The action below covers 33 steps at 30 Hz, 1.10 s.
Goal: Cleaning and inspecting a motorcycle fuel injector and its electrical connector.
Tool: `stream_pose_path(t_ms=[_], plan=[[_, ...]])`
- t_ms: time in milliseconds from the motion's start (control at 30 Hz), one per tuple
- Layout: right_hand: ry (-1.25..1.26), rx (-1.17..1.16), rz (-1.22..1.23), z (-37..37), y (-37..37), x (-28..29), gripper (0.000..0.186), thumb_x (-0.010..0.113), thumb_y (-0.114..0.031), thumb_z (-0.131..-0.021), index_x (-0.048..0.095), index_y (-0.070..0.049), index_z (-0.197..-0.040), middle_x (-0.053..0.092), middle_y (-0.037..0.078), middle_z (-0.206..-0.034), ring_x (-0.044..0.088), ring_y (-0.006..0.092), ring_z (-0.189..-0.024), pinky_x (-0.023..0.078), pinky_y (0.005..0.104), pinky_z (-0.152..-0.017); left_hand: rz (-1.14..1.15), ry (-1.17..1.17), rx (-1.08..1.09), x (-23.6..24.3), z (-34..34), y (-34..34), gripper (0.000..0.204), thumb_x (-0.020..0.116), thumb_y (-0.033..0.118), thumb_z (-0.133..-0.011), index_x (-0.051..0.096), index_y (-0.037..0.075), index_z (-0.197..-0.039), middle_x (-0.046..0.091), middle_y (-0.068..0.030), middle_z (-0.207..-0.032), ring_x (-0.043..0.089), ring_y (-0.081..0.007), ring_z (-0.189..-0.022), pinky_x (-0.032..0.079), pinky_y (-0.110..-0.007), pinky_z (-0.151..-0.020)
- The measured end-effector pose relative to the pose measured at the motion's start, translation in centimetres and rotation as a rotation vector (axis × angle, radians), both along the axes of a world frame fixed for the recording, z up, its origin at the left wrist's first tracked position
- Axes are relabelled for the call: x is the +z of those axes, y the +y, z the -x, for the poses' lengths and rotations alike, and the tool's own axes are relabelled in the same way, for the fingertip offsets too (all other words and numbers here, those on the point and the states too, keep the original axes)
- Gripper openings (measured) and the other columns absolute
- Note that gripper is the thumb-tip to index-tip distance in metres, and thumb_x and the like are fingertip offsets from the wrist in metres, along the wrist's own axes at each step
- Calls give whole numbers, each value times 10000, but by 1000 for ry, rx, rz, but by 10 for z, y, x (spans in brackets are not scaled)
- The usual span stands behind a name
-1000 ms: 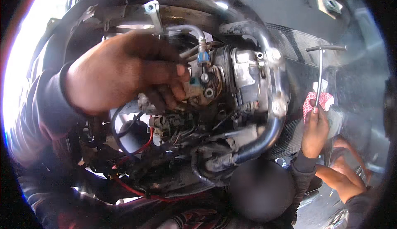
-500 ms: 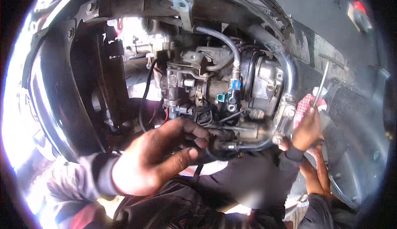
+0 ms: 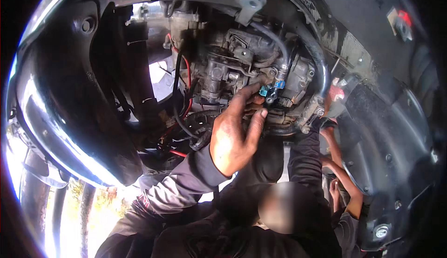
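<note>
My left hand (image 3: 237,132) reaches up into the engine bay. Its fingers are slightly bent, and the thumb stands apart from them. The index fingertip is at a teal connector (image 3: 263,91), beside a blue connector (image 3: 279,84) on the end of a grey hose (image 3: 274,39). Contact with the teal one is hard to make out. To the right, my right hand (image 3: 328,105) is mostly hidden behind a metal bracket (image 3: 313,113). From it rises the thin rod of a T-handle wrench (image 3: 335,66). A red-and-white patterned cloth-like piece (image 3: 337,92) shows there, blurred.
The engine (image 3: 216,74) fills the middle, with red and black cables hanging at its left. A shiny dark curved panel (image 3: 60,113) stands on the left. At the right are a dark liner panel (image 3: 386,132) and another person's arms (image 3: 342,178), close to my right sleeve.
My left hand has moved up and right, from below the engine to the teal connector. My right hand, earlier visible around the wrench, is now largely behind the bracket. The view has shifted.
</note>
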State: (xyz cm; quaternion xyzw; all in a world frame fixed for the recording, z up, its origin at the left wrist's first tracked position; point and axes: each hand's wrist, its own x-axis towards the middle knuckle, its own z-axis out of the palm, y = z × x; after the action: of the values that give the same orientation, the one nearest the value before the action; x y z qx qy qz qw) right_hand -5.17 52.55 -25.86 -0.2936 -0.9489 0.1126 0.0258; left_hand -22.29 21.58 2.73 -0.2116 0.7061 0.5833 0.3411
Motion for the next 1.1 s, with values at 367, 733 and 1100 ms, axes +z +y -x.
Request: stream_pose_path(t_ms=[367, 733, 1100], plan=[[129, -1, 540, 156, -126, 277, 257, 628, -178, -984, 676, 44, -1103, 703, 138, -955, 652, 175, -772, 505, 284, -678, -98, 40, 25, -10, 2, -9, 458, 578, -15, -928, 454, -52, -1367, 655, -297, -1103, 663, -417, -1061, 525, -390, -886], [-551, 273, 757, 245, -166, 279, 291, 656, -258, -956, 678, 32, -955, 665, 199, -745, 671, 255, -646, 494, 345, -615, -102, 23, 28, -11, 8, -18, 355, 602, -8, -918, 546, -50, -1266, 694, -252, -1073, 701, -361, -1026, 545, -363, -861], [-487, 310, 901, 232, -151, 267, 207, 672, -168, -935, 690, 37, -953, 664, 161, -741, 666, 251, -622, 494, 337, -594, -35, 94, -15, -15, 5, -12, 379, 614, 7, -912, 525, -69, -1272, 672, -302, -1033, 686, -430, -980, 554, -402, -818]])
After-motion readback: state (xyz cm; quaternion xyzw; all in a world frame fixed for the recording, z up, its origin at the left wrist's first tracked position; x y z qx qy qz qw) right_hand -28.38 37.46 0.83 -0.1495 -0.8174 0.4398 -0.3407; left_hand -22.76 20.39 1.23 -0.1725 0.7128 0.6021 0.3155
